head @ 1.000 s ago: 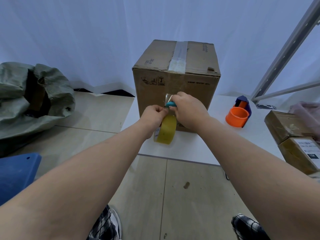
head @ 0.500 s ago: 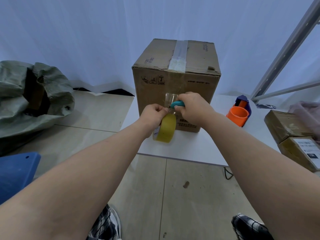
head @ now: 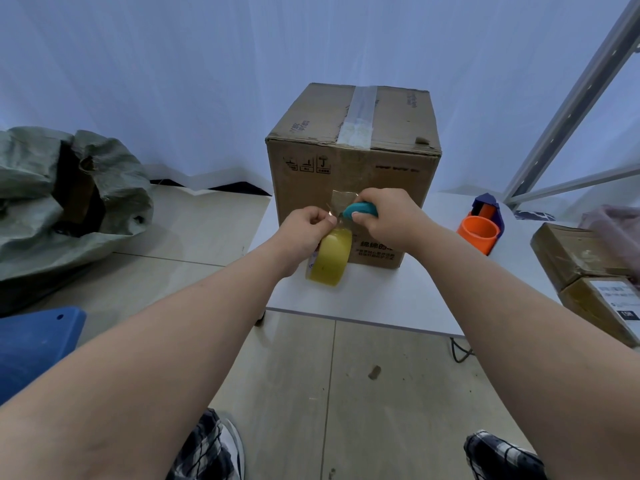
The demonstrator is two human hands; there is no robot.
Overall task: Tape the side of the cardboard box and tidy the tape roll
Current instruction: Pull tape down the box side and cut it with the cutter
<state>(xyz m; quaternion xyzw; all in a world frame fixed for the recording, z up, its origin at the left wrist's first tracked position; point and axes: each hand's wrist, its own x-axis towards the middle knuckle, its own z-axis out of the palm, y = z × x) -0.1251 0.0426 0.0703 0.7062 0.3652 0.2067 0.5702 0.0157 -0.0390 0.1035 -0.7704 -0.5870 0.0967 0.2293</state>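
Right hand (head: 384, 216) hides most of the teal tool (head: 360, 208).

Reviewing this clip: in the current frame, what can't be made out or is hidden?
Head view only:
- The blade of the teal cutter: covered by the right hand, so whether it touches the tape strip is unclear.
- The left hand hides the upper part of the yellow tape roll.
- Small print on the cardboard box: too small to read.
- The parcels at right: cut off by the frame edge.
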